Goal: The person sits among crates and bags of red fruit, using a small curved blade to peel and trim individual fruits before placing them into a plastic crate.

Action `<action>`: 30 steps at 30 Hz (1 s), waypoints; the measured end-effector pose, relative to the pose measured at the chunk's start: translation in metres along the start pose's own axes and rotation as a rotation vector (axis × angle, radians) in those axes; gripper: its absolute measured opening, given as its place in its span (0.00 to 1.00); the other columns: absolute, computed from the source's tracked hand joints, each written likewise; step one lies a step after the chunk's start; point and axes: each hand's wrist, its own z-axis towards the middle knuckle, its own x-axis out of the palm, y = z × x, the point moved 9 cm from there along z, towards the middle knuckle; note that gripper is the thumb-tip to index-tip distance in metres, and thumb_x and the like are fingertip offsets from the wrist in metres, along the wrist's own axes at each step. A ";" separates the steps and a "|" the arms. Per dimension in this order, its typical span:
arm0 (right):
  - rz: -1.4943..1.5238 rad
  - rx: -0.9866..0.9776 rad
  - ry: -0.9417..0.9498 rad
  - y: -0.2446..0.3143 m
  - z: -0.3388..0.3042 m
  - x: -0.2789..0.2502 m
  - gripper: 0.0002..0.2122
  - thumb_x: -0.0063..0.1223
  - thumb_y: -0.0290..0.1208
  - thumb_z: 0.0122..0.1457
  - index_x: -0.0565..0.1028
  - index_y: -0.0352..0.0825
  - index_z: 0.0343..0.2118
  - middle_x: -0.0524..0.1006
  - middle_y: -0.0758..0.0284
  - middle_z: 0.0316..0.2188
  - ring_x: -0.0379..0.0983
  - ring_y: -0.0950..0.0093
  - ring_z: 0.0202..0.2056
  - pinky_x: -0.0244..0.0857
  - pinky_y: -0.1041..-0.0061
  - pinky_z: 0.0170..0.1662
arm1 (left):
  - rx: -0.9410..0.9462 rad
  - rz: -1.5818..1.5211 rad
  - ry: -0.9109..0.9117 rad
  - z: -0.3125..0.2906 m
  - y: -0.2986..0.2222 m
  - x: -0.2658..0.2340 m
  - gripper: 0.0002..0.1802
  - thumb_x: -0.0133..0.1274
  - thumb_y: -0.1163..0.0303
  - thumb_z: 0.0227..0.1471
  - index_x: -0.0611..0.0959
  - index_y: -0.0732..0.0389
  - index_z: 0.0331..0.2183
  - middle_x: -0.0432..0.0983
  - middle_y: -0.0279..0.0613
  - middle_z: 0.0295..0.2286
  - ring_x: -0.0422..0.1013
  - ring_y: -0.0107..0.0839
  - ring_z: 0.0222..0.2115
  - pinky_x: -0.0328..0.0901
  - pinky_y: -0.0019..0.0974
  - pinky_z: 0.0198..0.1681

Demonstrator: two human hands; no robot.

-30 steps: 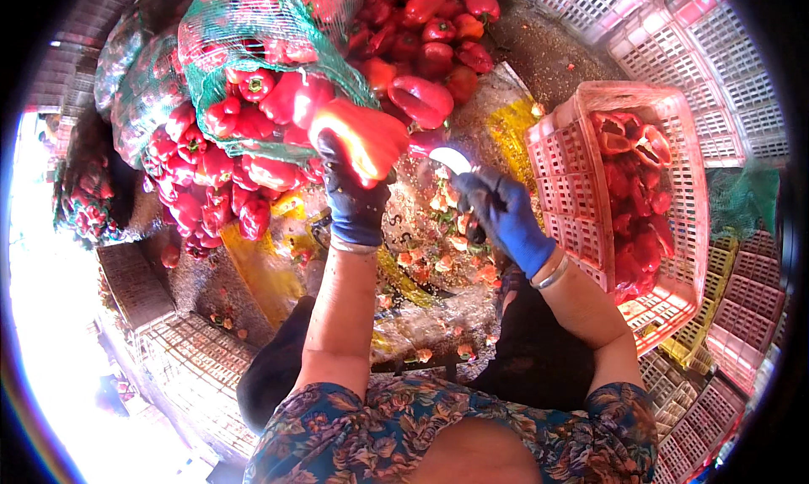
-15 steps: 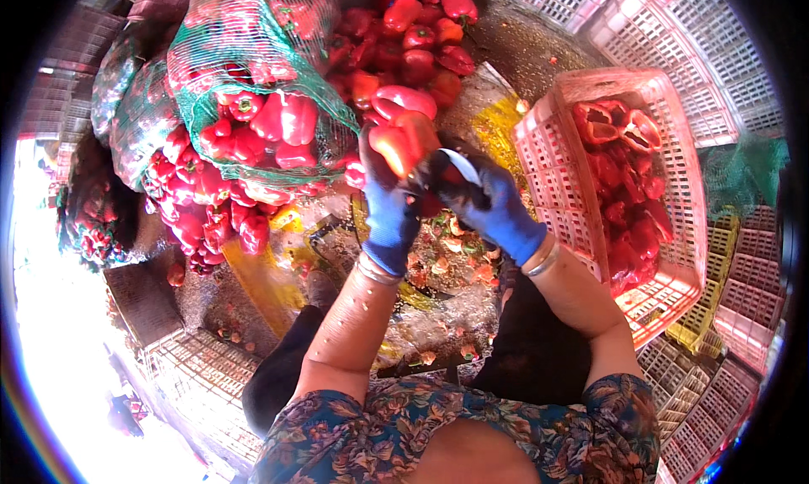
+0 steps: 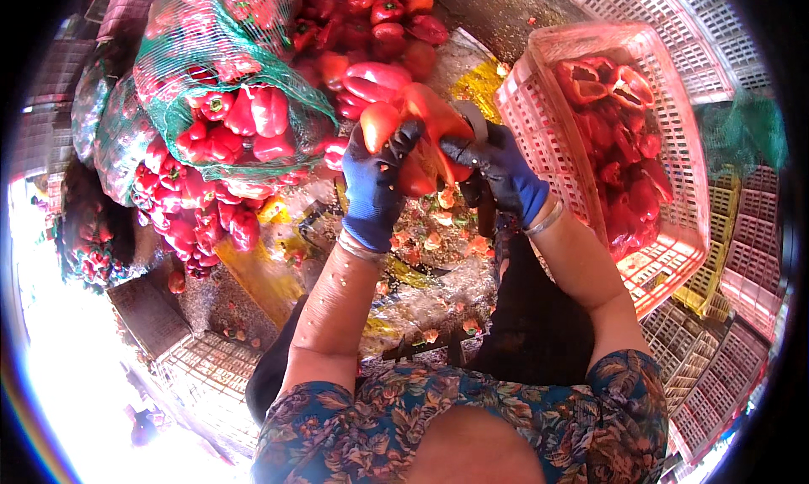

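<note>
A red bell pepper (image 3: 431, 117), split open with its pale inner side showing, is between my two hands. My left hand (image 3: 377, 176), in a blue glove with dark coated fingers, grips its left part. My right hand (image 3: 506, 174), gloved alike, has its fingers on the pepper's right side. A curved metal blade, seemingly a knife (image 3: 472, 120), sticks out above the right hand; its grip is mostly hidden by the fingers. Just beyond the hands lies a heap of whole red bell peppers (image 3: 371, 83).
A green mesh sack (image 3: 240, 168) spills whole peppers at the left. At the right stands a pink plastic crate (image 3: 552, 121) of halved red peppers (image 3: 624, 172). Scraps and seeds (image 3: 430, 239) litter the ground between my legs. More crates (image 3: 674, 341) line the right side.
The pepper between my hands has come apart into an open split, and its inside shows. My right hand has turned, and the blade now points up and away. The view has shifted slightly.
</note>
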 end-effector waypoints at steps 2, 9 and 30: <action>0.157 0.093 0.056 -0.013 0.004 -0.007 0.13 0.60 0.37 0.53 0.75 0.35 0.38 0.74 0.72 0.21 0.67 0.82 0.16 0.62 0.81 0.20 | -0.125 -0.153 0.059 0.001 0.011 0.003 0.22 0.61 0.72 0.46 0.75 0.64 0.44 0.75 0.39 0.39 0.72 0.30 0.39 0.67 0.34 0.45; 0.337 0.148 0.062 -0.041 0.009 -0.026 0.14 0.47 0.43 0.61 0.73 0.37 0.39 0.69 0.74 0.13 0.61 0.83 0.10 0.56 0.82 0.14 | -0.394 -0.608 0.412 -0.001 0.034 0.017 0.23 0.50 0.66 0.55 0.69 0.65 0.51 0.71 0.45 0.46 0.68 0.39 0.48 0.61 0.44 0.54; -0.394 -0.145 0.240 -0.025 0.005 0.025 0.26 0.58 0.19 0.42 0.69 0.36 0.50 0.75 0.70 0.38 0.70 0.82 0.38 0.67 0.79 0.42 | -0.165 0.141 0.381 0.021 0.077 -0.008 0.24 0.50 0.68 0.52 0.71 0.68 0.50 0.78 0.51 0.33 0.76 0.41 0.34 0.69 0.38 0.39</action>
